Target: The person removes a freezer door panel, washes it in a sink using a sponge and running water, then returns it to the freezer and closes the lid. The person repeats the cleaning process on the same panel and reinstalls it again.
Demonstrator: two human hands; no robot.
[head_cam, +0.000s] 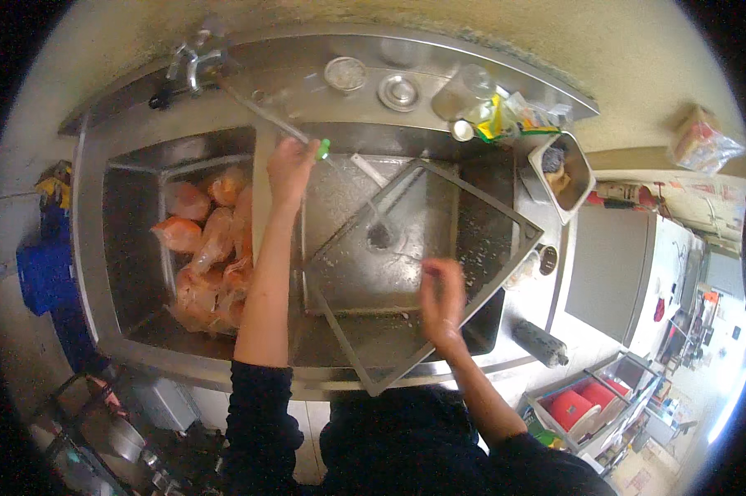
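Note:
My left hand (291,170) is closed around the end of a long faucet spout (261,111), beside its green nozzle (324,149). A thin stream of water runs from the nozzle towards the drain (380,236). A rectangular frame (497,271) with a see-through panel lies askew across the right sink basin (404,133), one corner over the front rim. White bits are scattered on or under the panel's right part. Over the panel, my right hand (442,301) has curled, blurred fingers; whether it holds anything is unclear. A pale handle-like strip (368,169) lies partly behind the frame.
Bagged orange-pink food, perhaps meat (208,248), fills part of the left basin. Along the back ledge stand a bowl (345,74), a metal lid (399,92) and a clear plastic container (466,93). A steel pan (562,177) with scrubbers sits right; a dark-wrapped roll (539,342) is nearer.

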